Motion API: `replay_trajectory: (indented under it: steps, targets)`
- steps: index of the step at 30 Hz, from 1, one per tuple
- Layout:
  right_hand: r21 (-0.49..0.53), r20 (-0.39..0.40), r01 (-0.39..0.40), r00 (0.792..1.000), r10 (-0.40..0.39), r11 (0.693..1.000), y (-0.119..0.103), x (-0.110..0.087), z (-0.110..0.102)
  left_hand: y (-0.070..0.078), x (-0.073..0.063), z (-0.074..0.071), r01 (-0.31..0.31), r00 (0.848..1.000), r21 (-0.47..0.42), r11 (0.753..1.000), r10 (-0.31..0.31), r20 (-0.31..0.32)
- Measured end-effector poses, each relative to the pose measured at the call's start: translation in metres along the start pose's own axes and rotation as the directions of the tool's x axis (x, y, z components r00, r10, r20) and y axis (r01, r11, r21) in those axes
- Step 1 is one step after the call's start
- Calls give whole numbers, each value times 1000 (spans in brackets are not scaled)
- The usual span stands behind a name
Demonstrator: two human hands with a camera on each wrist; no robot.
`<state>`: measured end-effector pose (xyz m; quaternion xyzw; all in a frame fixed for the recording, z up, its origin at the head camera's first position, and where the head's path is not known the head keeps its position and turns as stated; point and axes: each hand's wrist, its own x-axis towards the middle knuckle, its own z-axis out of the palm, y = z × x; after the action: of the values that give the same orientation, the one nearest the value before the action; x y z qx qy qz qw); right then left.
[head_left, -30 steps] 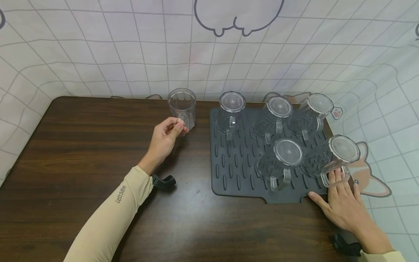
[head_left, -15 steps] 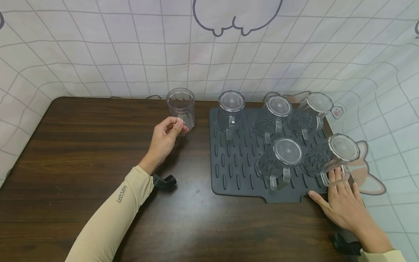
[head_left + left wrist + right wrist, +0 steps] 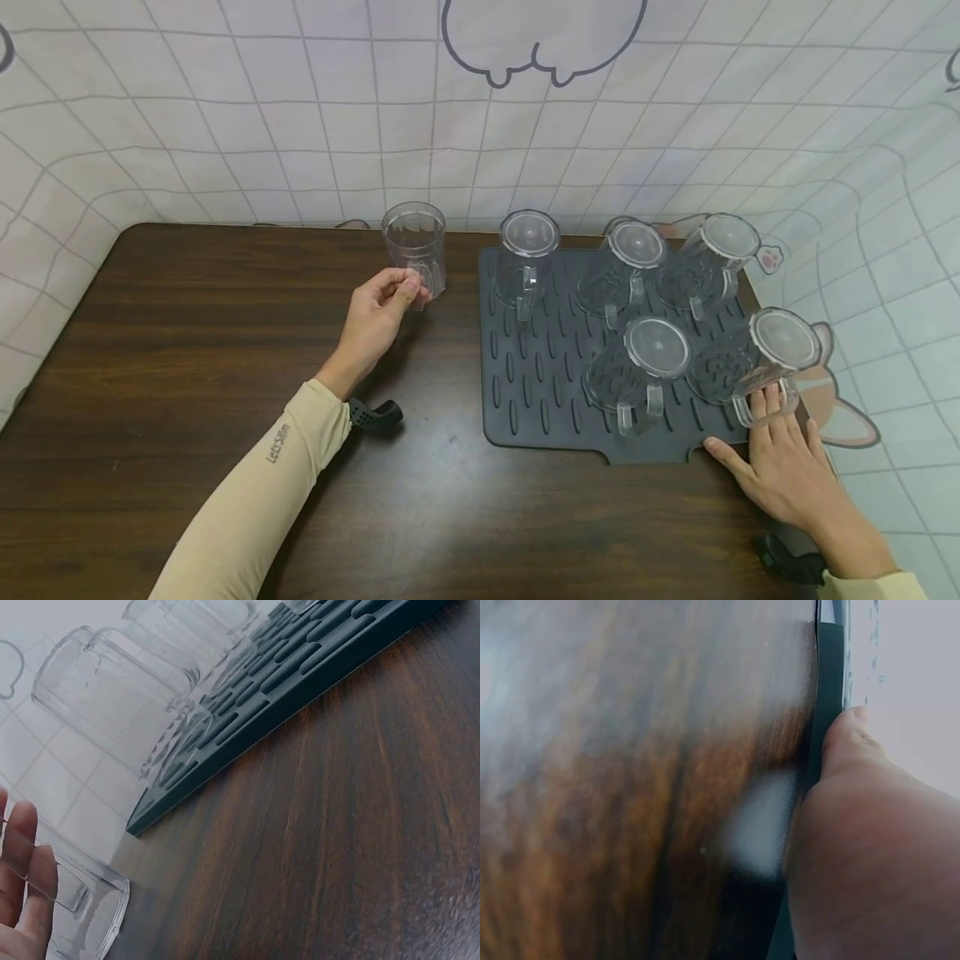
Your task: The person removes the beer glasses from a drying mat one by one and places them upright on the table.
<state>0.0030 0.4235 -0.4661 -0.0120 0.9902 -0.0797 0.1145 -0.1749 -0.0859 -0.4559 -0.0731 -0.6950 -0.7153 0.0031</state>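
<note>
Mug (image 3: 415,241), long axis upright, mouth up, left hand (image 3: 377,312) pinching handle (image 3: 419,307)

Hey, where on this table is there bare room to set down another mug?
Bare table lies left of the left sleeve and the held mug, and between that sleeve and the right hand, in front of the mat. The mat's front-left corner is also free. Crowded: the mat's right side, with four upturned mugs close together.
</note>
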Motion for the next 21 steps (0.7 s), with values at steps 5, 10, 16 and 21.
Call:
replay_trajectory:
  steps: [5, 10, 16, 21]
  targets:
    - [5, -10, 1, 1000, -1, 1000, 0, 0, 1, 1, 0, -1, 4, 1000, 15, 1000, -4, -1]
    - [6, -6, 0, 1000, 0, 1000, -1, 1, 1, 4, 0, -3, 33, 999, 62, 998, -33, -2]
    - [6, -16, 2, 1000, -1, 1000, -2, 1, 1, 8, -2, -10, 102, 995, 157, 982, -102, -13]
    - [4, 14, -8, 1000, 8, 1000, -2, 1, -3, 11, -5, -16, 112, 993, 184, 976, -104, -55]
